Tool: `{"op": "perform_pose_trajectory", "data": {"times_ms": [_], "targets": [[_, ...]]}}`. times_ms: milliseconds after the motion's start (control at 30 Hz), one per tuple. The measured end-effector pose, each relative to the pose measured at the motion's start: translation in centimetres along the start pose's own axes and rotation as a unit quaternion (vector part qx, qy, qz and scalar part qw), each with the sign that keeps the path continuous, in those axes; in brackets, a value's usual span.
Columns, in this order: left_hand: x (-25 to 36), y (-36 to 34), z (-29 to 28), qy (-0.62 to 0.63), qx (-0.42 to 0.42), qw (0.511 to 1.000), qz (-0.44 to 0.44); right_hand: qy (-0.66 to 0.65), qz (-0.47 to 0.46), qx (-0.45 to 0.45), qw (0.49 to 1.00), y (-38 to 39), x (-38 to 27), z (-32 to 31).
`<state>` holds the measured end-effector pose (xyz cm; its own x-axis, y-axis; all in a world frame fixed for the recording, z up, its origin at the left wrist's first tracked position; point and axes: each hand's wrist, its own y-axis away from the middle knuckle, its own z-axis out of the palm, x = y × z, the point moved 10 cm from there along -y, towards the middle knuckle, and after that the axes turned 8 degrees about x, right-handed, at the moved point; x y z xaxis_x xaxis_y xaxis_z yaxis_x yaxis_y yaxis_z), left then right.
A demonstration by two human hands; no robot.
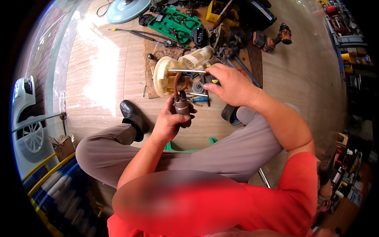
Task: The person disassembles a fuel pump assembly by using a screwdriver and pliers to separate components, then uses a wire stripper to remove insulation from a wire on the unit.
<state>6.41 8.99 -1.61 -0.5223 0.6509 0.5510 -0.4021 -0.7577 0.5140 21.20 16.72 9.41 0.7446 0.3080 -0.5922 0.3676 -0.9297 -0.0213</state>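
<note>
My left hand (167,122) is closed around a metal cylindrical fuel pump (182,107), which stands upright in its fingers. A brown corrugated hose (176,85) runs from the pump's top to a round cream plastic flange (161,77). Two metal rods stick out of the flange toward the right. At the end of the upper metal rod (187,71), my right hand (235,87) has its index finger and thumb curled in; its other fingers are mostly hidden. Just beyond the rods lies a cream plastic housing (195,59). A small pale round part (198,87) shows near my right thumb.
A brown board (254,65) on the tiled floor bears tools and dark parts. Beyond are an open green tool case (173,24), a yellow bin (221,15) and an orange-black cordless drill (272,39). A blue-handled screwdriver (200,99) lies below the rods. Crowded shelves (351,59) line the right.
</note>
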Motion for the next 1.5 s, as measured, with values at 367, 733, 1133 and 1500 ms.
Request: {"op": "perform_pose_trajectory", "data": {"times_ms": [367, 733, 1133, 1500], "targets": [[-0.1, 0.1, -1.0, -0.086, 0.007, 0.996, 0.035, -0.025, 0.014, 0.015, 0.999, -0.8, -0.7, -0.9], [-0.2, 0.1, -1.2, -0.161, -0.023, 0.986, 0.047, 0.048, -0.041, 0.082, 0.995, -1.0, -0.1, -3.6], [0.6, 0.8, -0.2, -0.197, -0.034, 0.977, 0.08, 0.12, -0.159, 0.046, 0.979, -0.1, -2.0, -3.1], [1.4, 0.2, -0.7, -0.265, 0.017, 0.955, 0.131, 0.192, -0.223, 0.154, 0.943, 0.0, -5.1, -4.5]]}}
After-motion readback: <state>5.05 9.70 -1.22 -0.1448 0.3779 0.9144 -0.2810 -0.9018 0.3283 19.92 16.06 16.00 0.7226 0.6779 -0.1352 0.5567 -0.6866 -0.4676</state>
